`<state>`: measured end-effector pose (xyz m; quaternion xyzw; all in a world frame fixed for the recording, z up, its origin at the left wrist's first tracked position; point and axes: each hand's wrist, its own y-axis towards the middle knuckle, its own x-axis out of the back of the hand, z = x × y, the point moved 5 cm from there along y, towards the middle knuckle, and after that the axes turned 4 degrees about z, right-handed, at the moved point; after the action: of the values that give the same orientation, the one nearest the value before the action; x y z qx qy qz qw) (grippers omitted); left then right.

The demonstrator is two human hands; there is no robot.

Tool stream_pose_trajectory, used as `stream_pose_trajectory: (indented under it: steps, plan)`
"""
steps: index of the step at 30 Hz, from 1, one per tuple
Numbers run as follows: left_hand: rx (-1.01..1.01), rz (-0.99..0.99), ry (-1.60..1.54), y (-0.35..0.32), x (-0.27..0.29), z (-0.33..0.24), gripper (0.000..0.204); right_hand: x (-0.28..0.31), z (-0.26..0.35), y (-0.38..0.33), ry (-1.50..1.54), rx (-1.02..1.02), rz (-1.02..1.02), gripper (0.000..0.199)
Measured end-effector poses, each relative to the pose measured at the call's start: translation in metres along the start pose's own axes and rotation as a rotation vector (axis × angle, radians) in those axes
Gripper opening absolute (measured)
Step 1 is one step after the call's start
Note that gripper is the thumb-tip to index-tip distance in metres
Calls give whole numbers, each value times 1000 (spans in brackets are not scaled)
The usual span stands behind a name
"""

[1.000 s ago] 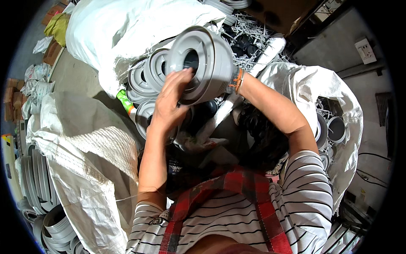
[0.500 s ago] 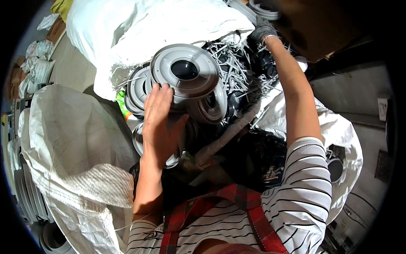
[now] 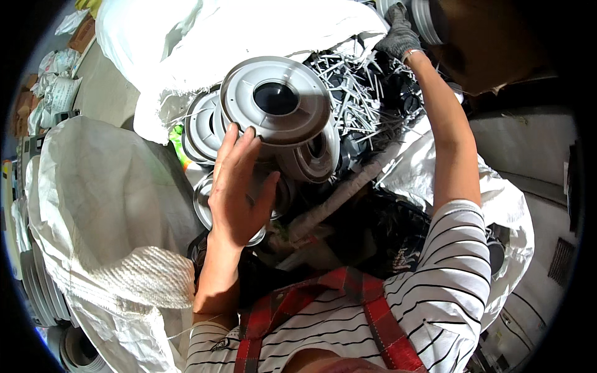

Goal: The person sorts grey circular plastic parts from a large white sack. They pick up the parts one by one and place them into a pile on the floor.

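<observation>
A grey flanged plastic disc (image 3: 311,105) with a dark round centre tops a pile of similar parts. My bare left hand (image 3: 239,193) rests against its near rim, fingertips touching the edge, fingers stretched and thumb apart. At the far right my right hand (image 3: 399,36), in a grey glove, has its fingers closed against a grey ribbed round part (image 3: 428,20), tilted and partly cut off by the frame's edge. Below that hand lies a heap of thin grey plastic sprues (image 3: 357,93) among black round pieces.
A white woven sack (image 3: 211,43) drapes over the far side. Another open sack (image 3: 106,199) stands at the left, and more white sacking (image 3: 510,205) is on the right. Brown cardboard (image 3: 491,43) fills the far right corner. Stacked grey rings (image 3: 43,280) sit at the lower left.
My right hand has shifted a little right and farther away, and the ribbed round part has moved right and tipped onto its side. My left hand stays at the disc's rim.
</observation>
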<state>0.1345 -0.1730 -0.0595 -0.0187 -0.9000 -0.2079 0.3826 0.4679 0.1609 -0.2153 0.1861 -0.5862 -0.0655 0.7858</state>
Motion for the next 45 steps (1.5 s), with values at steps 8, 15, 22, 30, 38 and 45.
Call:
stream_pose_trajectory:
  steps: [8, 15, 22, 30, 38, 45]
  plan:
    - [-121, -72, -70, -12, -10, -15, 46, 67, 6, -67, 29, 66, 239, 87]
    - [123, -30, -401, -21, -26, -16, 39, 151, 20, -115, 303, -253, -125, 65]
    - [347, -49, -1192, -18, -42, -13, 48, 225, 138, -156, 1563, -139, 53, 28]
    - [305, -182, -1666, -17, -7, -2, 45, 190, 163, -145, -18, 429, 8, 28]
    - [419, -269, -1587, -13, -7, 10, 34, -3, 52, -167, 95, -306, 388, 49]
    - [388, -270, -1438, -16, 4, 1, 29, 109, 103, -139, 106, -70, -152, 42]
